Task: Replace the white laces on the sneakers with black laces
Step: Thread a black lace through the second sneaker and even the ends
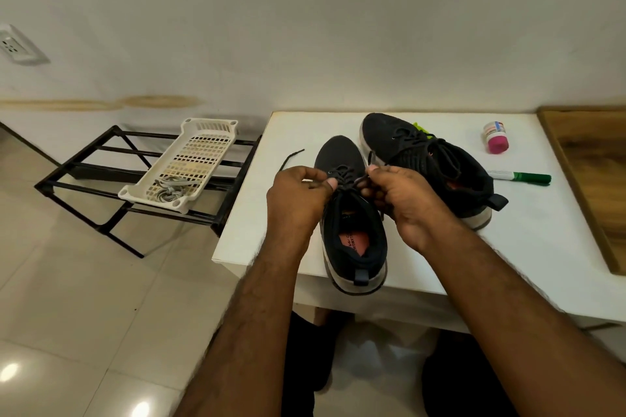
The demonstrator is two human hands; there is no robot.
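Head view: both hands over near sneaker (352, 213) on white counter (528, 247). Left hand (298, 200) pinches black lace (293, 157) (free end trails onto counter); right hand (403, 200) pinches the lace's other side at the eyelets. Second sneaker (430, 159) just behind, already black-laced. White laces (169, 188) lie in basket (189, 162) on rack (101, 179). Marker (521, 177), small bottle (496, 137) at the right.

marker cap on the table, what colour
Green, on the marker right of the sneakers; head view.
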